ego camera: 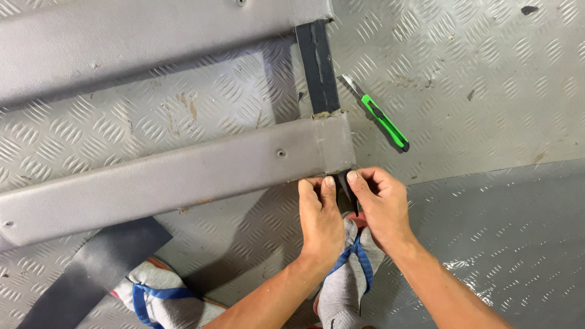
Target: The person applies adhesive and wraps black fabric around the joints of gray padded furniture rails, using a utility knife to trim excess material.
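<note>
Grey vinyl-wrapped bar [170,176] lies across diamond-plate metal floor [487,73], running from lower left up to right. Second grey wrapped bar [146,42] sits above it, roughly parallel. A bare black metal crosspiece [318,67] joins the two at their right ends.

Both hands work at the lower right corner of the near bar. Left hand [320,219] has thumb and fingertips closed on the bottom edge of the grey covering, pressed against the bar. Right hand [381,207] sits just beside it, thumb and forefinger pinched on a short black strip [348,190] that hangs down from the bar's end. The two hands nearly touch, strip between them.

Green-and-black utility knife [381,117] lies on the floor just right of the crosspiece, blade end pointing up-left, apart from both hands.

Below the hands: two feet in grey socks and blue-strapped sandals, one [347,274] directly under the wrists, other [158,295] at lower left. Dark grey sheet offcut [91,274] lies diagonally at lower left, partly over that sandal. Darker floor panel [499,231] at lower right.
</note>
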`<action>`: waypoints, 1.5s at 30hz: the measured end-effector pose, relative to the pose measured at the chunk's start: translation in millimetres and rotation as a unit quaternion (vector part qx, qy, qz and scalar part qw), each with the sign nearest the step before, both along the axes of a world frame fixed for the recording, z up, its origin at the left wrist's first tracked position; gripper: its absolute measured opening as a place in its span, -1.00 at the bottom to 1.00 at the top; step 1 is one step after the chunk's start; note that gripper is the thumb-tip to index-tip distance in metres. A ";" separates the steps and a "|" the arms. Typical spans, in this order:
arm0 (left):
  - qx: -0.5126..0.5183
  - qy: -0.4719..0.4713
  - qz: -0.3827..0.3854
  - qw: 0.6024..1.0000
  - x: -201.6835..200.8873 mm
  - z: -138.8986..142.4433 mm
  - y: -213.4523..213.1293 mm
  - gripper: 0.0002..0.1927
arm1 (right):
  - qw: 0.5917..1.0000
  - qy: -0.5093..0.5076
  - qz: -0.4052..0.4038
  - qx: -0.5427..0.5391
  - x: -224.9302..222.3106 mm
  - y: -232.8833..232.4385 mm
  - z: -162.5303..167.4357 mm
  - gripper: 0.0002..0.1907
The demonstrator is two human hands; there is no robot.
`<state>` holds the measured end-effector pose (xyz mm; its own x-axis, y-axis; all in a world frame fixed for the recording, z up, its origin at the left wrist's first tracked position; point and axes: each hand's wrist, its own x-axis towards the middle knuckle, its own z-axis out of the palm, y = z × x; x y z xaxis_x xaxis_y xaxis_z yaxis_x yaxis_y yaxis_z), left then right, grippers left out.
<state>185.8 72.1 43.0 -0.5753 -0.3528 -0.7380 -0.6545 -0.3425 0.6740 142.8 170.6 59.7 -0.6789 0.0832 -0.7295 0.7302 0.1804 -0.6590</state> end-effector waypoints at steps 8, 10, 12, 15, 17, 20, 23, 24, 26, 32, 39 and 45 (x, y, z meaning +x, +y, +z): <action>0.020 0.050 0.019 0.998 -9.0 8.5 7.0 -0.80 | 1.000 0.023 0.001 0.018 7.1 -3.4 -8.6 -0.75; 0.024 0.051 0.020 0.998 -9.1 7.0 7.9 -0.81 | 0.997 0.070 0.026 0.014 7.7 -6.9 -10.6 -0.74; 0.053 0.010 0.029 0.998 -7.3 3.7 7.7 -0.80 | 0.996 0.081 0.040 0.015 8.1 -10.0 -9.9 -0.74; 0.038 0.065 0.025 0.997 -3.7 -4.5 1.4 -0.78 | 0.998 0.047 0.029 0.031 3.5 -11.3 -8.5 -0.73; 0.047 0.102 0.013 0.994 1.7 -8.2 -7.3 -0.75 | 0.999 -0.013 0.009 0.043 1.9 -9.2 -7.2 -0.74; 0.098 0.112 -0.044 0.988 11.3 -12.7 -28.9 -0.69 | 1.000 -0.006 -0.001 -0.025 0.5 -1.2 -9.3 -0.75; 0.098 0.105 -0.111 0.983 15.1 -17.0 -44.8 -0.69 | 0.998 -0.065 0.013 0.001 7.0 10.6 -12.4 -0.67; 0.108 0.093 -0.121 0.982 14.4 -18.5 -47.1 -0.70 | 0.998 -0.058 0.013 -0.016 9.9 14.8 -13.4 -0.67; 0.128 0.080 -0.129 0.980 12.6 -20.7 -48.0 -0.72 | 0.997 -0.055 0.015 -0.049 17.6 22.0 -14.5 -0.67; 0.135 0.077 -0.134 0.979 8.5 -21.9 -44.2 -0.77 | 0.996 -0.066 0.002 -0.058 21.3 27.5 -17.0 -0.69; 0.056 0.069 -0.168 0.982 3.8 -13.4 -45.3 -0.81 | 0.997 -0.046 0.056 -0.009 7.5 12.9 -12.7 -0.71; 0.031 0.063 -0.189 0.980 0.2 -5.6 -46.9 -0.79 | 0.995 -0.055 0.080 -0.021 2.3 13.7 -6.8 -0.72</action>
